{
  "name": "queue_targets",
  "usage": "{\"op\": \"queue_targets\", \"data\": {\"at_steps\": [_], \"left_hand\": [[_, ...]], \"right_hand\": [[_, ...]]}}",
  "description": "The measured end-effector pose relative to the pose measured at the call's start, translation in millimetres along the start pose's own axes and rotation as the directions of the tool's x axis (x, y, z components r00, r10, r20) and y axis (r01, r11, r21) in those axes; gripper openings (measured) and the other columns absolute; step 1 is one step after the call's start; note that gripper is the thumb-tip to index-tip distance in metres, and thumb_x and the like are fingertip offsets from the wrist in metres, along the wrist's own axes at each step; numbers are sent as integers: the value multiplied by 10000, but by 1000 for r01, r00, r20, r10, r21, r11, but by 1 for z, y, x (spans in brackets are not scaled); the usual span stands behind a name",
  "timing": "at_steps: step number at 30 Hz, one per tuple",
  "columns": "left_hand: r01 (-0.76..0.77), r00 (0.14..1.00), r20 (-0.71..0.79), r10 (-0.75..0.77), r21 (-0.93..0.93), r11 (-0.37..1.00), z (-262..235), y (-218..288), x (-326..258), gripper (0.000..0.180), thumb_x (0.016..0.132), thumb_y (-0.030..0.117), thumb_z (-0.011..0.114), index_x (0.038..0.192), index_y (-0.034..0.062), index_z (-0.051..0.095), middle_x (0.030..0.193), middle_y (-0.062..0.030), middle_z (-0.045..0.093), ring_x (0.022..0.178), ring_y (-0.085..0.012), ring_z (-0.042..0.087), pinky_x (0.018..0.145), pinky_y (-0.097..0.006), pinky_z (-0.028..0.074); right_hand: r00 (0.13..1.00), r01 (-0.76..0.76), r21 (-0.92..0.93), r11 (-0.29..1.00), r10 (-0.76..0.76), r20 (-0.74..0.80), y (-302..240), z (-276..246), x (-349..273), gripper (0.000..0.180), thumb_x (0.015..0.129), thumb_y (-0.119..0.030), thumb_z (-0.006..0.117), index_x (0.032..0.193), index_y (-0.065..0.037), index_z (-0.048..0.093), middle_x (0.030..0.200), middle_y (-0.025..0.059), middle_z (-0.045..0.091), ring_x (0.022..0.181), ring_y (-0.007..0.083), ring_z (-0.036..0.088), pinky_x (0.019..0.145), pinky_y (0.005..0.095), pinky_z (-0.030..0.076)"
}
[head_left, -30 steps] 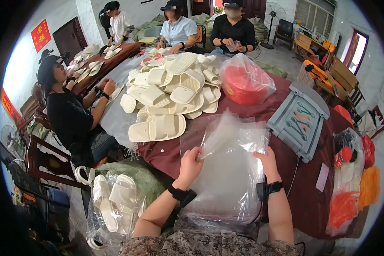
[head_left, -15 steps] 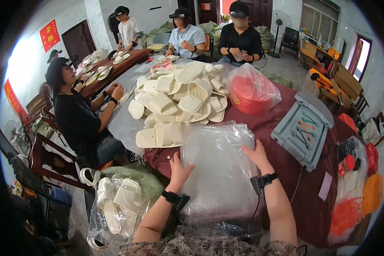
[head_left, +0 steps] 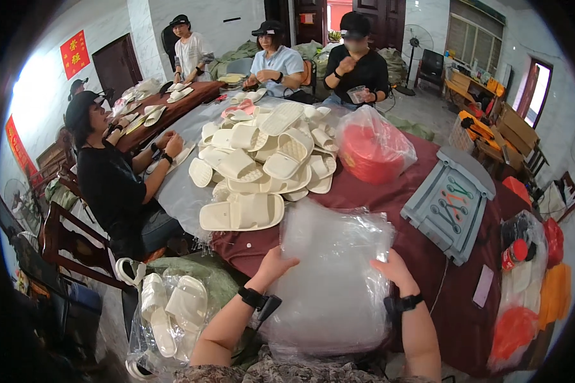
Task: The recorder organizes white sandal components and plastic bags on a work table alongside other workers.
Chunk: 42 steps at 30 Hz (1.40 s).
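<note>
Probably limp and slippery, the plastic sheets need side-edge holds, where your left hand and right hand rest, grip unclear.

Glare upper left, edges dark, bent

left hand and right hand at either side of those clear bags, slippers heaped just beyond, grey case over to the right
</note>
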<state>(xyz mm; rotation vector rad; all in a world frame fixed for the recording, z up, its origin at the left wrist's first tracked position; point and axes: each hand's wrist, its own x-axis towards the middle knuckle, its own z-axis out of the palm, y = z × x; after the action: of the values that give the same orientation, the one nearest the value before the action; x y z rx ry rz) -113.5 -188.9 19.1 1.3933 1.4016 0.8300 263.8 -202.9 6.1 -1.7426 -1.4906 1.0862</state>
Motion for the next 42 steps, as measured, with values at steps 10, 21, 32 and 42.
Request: {"op": "queue_targets", "data": {"at_steps": [10,21,32,42], "left_hand": [[-135,979,167,119,84,987,50,17,38,758,716,274,814,1313,-34,464,1248,-219,597,1159,-310,583,965,-371,460],[-114,990,119,76,360,926,39,43,25,826,758,362,778,1388,28,361,1253,-235,585,1177,-376,565,972,-407,453],[-86,981,194,12,381,921,38,39,36,823,778,154,703,1482,100,280,1352,-249,513,1244,-371,517,1020,-387,423],[-223,974,79,210,439,870,47,21,39,817,781,351,762,1377,-32,355,1227,-289,561,1163,-411,550,966,-438,454]], "right_hand": [[867,280,-340,898,-389,-313,-89,-71,-19,656,812,-311,726,1322,25,488,1202,216,613,1137,374,561,941,437,454],[990,91,-713,696,-144,-13,-117,59,118,620,915,-573,465,1179,-37,629,1271,223,566,1212,405,505,1019,521,383],[997,59,-780,622,9,83,-91,-16,110,659,950,-595,378,1214,-50,638,1340,195,535,1216,401,517,993,576,378],[985,107,-680,725,-169,-24,-55,-46,52,636,898,-569,519,1263,-54,595,1273,197,570,1224,379,489,1022,441,402]]}}
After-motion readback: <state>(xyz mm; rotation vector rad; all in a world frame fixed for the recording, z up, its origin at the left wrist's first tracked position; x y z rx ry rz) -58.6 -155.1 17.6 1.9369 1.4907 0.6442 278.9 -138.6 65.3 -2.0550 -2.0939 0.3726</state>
